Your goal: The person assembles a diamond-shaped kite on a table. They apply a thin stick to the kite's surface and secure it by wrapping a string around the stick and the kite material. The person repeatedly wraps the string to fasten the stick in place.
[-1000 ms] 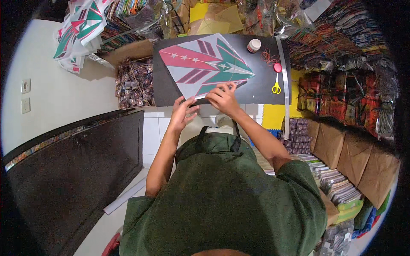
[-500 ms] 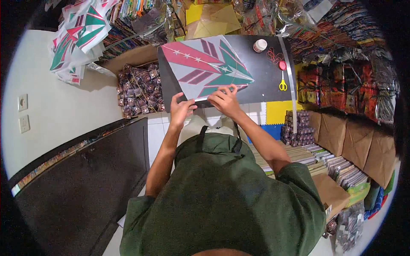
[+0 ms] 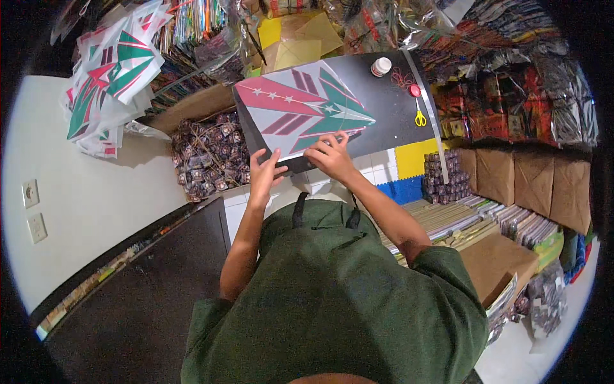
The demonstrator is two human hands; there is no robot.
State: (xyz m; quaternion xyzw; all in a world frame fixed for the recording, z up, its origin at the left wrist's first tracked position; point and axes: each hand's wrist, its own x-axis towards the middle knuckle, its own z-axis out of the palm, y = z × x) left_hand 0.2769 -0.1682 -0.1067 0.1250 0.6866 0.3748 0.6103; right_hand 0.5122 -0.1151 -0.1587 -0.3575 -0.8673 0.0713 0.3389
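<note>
A paper kite with red, green and purple bands, a row of white stars and a thin spine line lies on a black tabletop. My right hand is at its near edge, fingers bent and pressed on the paper's border. To its left, by the kite's near left corner, my left hand has its fingers spread and apart, with nothing visible in them. A pale strip runs along the kite's edge between the two hands. What lies under my right fingertips is hidden.
A white-lidded jar, tangled red string, a round red object and yellow-handled scissors sit on the table's right part. Similar printed sheets hang at left. A carton of small packets stands beside the table.
The whole view has shifted and tilted slightly. My left fingers have spread and come away from the kite's edge, while my right hand stays on it.
</note>
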